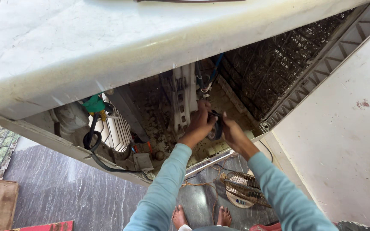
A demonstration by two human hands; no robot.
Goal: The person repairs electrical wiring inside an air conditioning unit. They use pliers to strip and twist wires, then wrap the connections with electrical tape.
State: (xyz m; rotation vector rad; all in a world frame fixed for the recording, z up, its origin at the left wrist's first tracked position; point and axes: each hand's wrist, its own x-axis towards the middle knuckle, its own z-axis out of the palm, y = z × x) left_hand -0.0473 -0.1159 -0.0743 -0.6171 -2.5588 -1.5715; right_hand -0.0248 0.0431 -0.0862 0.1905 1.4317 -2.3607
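**Operator:** Head view. I see both hands inside the open side of a large white air cooler (108,47). The left hand (198,124) and the right hand (232,132) meet at a small dark round part (215,128) — both grips are closed around it, fingers curled. The part sits in front of the white upright bracket (184,98) at the middle of the cabinet.

**Checker:** Wiring?

**Operator:** Blue and dark wires (208,79) hang just above the hands. To the left I see a white slatted blower housing (114,128) with a green fitting (94,104) above it and a black cable (93,141) looped beside it.

**Checker:** Surroundings?

**Operator:** A dark mesh pad (279,64) lines the far wall of the cabinet. Below — a grey stone floor (65,188), bare feet (200,216) and a small wire-caged fan (243,188) lying near them. A pale wall (347,141) stands at right.
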